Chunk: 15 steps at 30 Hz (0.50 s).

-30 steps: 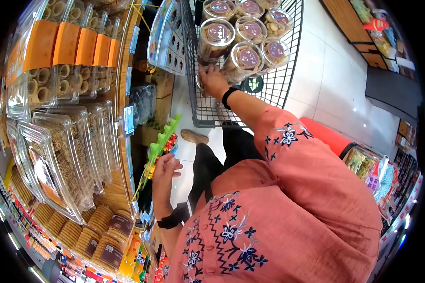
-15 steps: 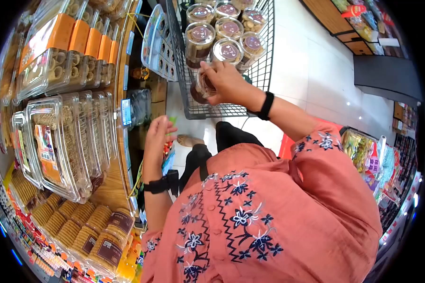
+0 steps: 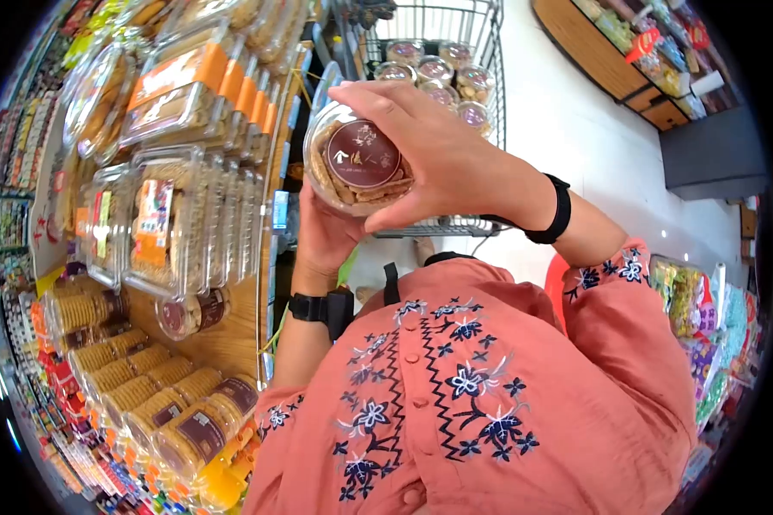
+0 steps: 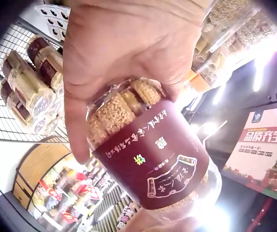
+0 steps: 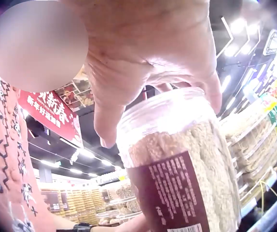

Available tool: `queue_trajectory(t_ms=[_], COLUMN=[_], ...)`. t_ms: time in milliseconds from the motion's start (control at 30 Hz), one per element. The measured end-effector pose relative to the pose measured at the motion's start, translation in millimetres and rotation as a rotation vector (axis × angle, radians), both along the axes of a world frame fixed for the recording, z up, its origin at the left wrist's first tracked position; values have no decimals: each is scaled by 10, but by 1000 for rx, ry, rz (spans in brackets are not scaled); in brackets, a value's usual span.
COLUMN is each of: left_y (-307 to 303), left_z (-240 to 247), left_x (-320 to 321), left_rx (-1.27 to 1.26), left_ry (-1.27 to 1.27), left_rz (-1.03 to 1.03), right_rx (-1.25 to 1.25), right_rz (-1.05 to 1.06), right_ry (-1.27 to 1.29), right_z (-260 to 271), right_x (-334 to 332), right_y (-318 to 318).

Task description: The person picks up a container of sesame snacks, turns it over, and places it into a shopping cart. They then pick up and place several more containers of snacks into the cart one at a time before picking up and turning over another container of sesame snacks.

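Note:
A clear plastic jar of sesame biscuits (image 3: 361, 159) with a round maroon lid label is held up between both hands in front of the chest. My right hand (image 3: 442, 163) grips it around the lid end, thumb on the near side and fingers over the far side. Underneath, my left hand (image 3: 325, 236) holds the jar's lower end, mostly covered by the jar in the head view. The left wrist view shows the jar's maroon wraparound label (image 4: 153, 154) with the left thumb along one side. In the right wrist view, a barcode (image 5: 186, 228) is on the label.
Behind the hands stands a wire shopping cart (image 3: 500, 51) with several similar jars (image 3: 475, 83). To the left, a wooden shelf (image 3: 240, 330) bears clear boxes of sesame snacks (image 3: 167, 227), biscuit packs (image 3: 193, 433) and a jar on its side (image 3: 193, 313). A dark display base (image 3: 709, 154) stands right.
My right hand has lifted the jar out of the cart and brought it close to the chest. My left hand, free before, has come up under it. The cart now appears farther off.

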State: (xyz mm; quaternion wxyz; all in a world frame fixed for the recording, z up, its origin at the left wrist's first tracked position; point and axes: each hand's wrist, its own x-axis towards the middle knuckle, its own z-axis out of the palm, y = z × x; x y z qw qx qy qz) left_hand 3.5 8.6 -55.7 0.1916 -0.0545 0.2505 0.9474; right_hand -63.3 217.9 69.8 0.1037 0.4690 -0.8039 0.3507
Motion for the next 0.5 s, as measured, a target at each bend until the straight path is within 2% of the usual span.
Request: queue_trajectory(t_ms=[100, 233, 333, 500], left_y=[-117, -292, -330, -501], left_z=[76, 159, 278, 250], left_x=[139, 268, 421, 781], left_rx=[210, 332, 161, 245], left_ry=[34, 115, -2, 46], left_rz=[55, 109, 301, 325], right_rx=[-135, -240, -263, -281], right_rz=[89, 183, 247, 366], right_ry=[10, 21, 5, 0], right_z=[109, 203, 254, 297], right_x=[43, 133, 231, 395], right_y=[-130, -327, -455, -664])
